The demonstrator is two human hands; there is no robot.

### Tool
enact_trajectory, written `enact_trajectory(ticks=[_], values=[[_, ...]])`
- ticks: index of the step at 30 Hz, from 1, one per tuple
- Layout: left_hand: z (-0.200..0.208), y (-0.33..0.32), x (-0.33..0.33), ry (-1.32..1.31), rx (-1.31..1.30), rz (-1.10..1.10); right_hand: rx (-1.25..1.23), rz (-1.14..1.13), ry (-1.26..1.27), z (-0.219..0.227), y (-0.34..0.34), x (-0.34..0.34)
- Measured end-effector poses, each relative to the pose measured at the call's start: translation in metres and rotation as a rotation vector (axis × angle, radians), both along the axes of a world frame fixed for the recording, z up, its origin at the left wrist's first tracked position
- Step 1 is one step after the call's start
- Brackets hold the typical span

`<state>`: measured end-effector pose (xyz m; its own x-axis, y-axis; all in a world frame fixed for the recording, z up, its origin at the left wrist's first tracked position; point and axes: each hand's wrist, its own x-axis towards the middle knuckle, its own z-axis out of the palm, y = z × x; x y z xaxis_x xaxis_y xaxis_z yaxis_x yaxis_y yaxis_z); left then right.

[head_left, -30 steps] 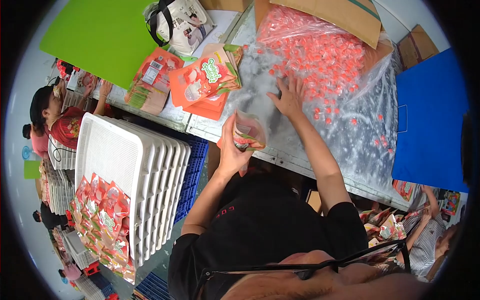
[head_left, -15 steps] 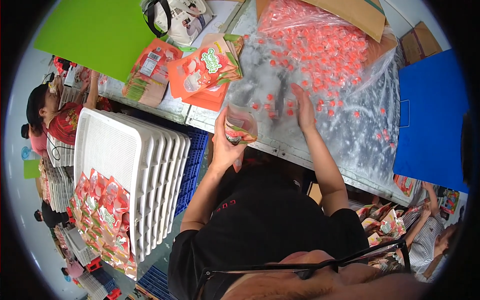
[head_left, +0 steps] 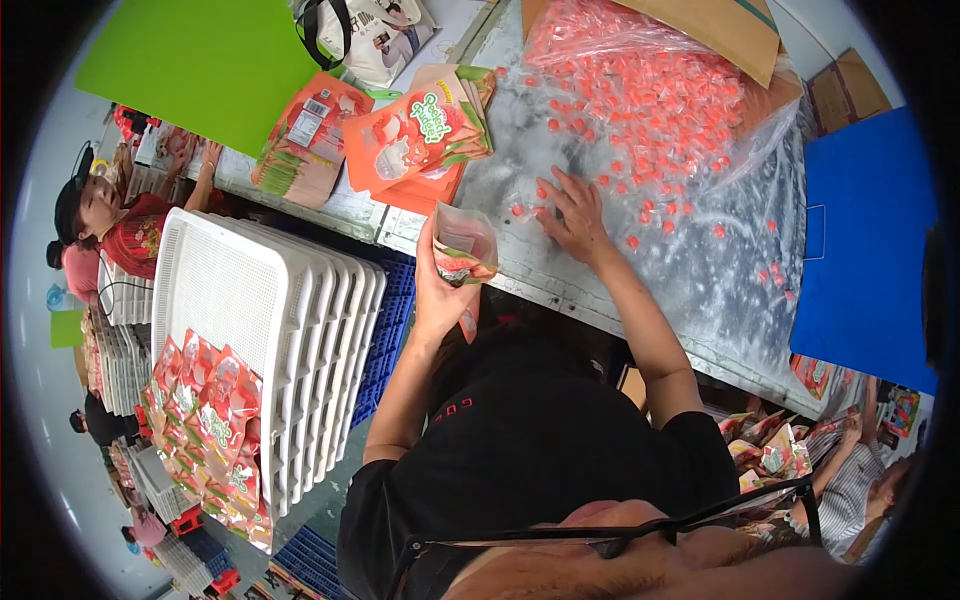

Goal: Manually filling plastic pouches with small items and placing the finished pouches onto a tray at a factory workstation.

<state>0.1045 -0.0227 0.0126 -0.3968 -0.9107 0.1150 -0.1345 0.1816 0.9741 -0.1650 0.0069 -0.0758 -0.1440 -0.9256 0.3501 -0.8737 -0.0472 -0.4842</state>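
Observation:
My left hand (head_left: 436, 295) grips a red and green printed pouch (head_left: 466, 262) at the table's front edge, its mouth gaping upward. My right hand (head_left: 575, 218) lies palm down on the metal table with its fingers spread. Beside its fingertips are a few small red candies (head_left: 517, 211) in clear wrappers; what lies under the palm is hidden. Farther back, a big heap of the same wrapped candies (head_left: 660, 110) spills out of a clear plastic liner (head_left: 765, 140). Left of my right hand, flat pouches (head_left: 415, 135) lie in a stack.
More flat pouches (head_left: 308, 135) and a white bag (head_left: 385, 45) lie at the back left. Stacked white trays (head_left: 225, 265) stand left of me, filled pouches (head_left: 205, 420) on top. A blue panel (head_left: 865, 240) bounds the right. Co-workers are at both sides.
My right hand has swept left and nearer over the table, and the candies around it have shifted. The left hand with the pouch has moved slightly left.

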Motion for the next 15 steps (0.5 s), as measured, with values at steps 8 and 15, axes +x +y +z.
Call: enact_trajectory(ticks=[8,15], values=[[-0.005,-0.002,0.002,-0.028,-0.058,0.001,0.121,0.123,0.039,-0.017,-0.019,-0.028],[-0.007,-0.002,0.006,-0.019,-0.066,0.013,-0.042,0.089,0.084,0.003,-0.008,0.004]])
